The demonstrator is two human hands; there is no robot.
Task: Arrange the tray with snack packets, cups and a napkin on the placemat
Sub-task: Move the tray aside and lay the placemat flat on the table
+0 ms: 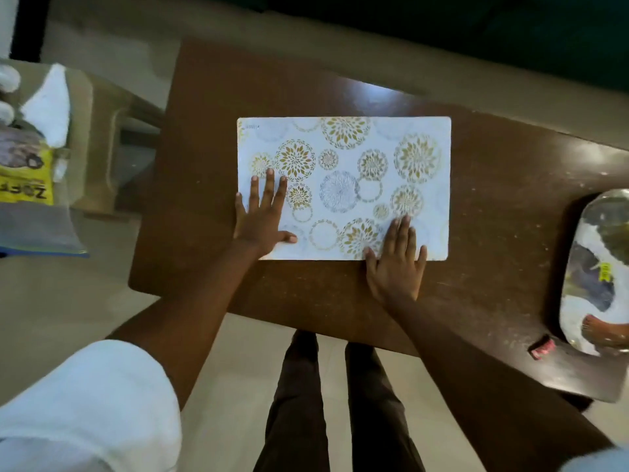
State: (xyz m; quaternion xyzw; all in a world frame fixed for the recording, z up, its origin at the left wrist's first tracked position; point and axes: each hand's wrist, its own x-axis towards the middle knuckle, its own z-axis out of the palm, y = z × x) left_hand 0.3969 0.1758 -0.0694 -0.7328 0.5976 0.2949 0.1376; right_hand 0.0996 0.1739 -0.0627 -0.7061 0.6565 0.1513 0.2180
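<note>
A white placemat point(360, 158) with gold and grey flower circles lies flat in the middle of the brown table point(211, 137). My left hand point(262, 216) rests palm down on the mat's near left corner, fingers spread. My right hand point(394, 260) lies flat across the mat's near edge, fingers on the mat. Both hands hold nothing. A shiny steel tray point(592, 277) sits at the table's right edge. On a stool at the far left lie a yellow snack packet point(27, 175), a white napkin point(47, 103) and white cups point(6, 93), partly cut off.
A beige plastic stool point(98, 137) stands left of the table, with a grey packet point(34, 229) hanging over its near side. A small red and dark object point(542, 347) lies by the tray. My legs stand at the table's near edge.
</note>
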